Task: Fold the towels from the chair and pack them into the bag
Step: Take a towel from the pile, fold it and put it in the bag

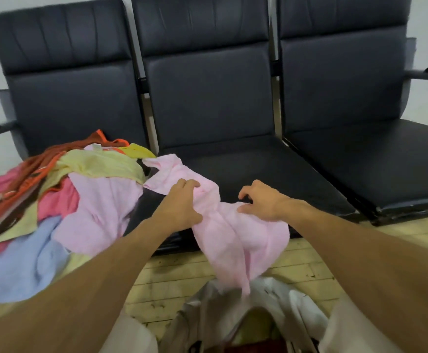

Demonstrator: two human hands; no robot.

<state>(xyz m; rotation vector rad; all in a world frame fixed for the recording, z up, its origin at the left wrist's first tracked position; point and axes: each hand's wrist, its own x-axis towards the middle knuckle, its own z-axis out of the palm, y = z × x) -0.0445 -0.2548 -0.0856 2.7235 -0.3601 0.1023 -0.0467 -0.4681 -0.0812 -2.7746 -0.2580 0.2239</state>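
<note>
On the front edge of the middle chair [233, 159], one pale pink towel [238, 240] lies bunched. Its lower half hangs over the wooden floor [309, 253] toward the bag [208, 314].

Chairs: three, dark, padded, joined in a row. Two armrests show, one at each end. The right chair [373, 161] has a bare seat.

Left hand [179, 205]: fingers curled over the towel's upper fold, thumb pressed in from below, gripping the cloth.

Right hand [261, 200]: thumb lies on the towel's bunched edge, fingers curled above it with a gap showing the dark seat. Cannot tell whether it has a hold.

Pile of towels [80, 189]: heaped on the left chair [67, 98] and spilling forward, unfolded. Colours counted:
- one light blue [21, 263]
- one lilac-pink [100, 207]
- one hot pink [57, 200]
- pale yellow [100, 161]
- orange [42, 161]

The exact number is unclear, as the layers overlap.

Bag: one, pale grey-white, on the floor just below the hanging towel, mouth open. Something yellow-green and something dark red show inside, too blurred to name.
</note>
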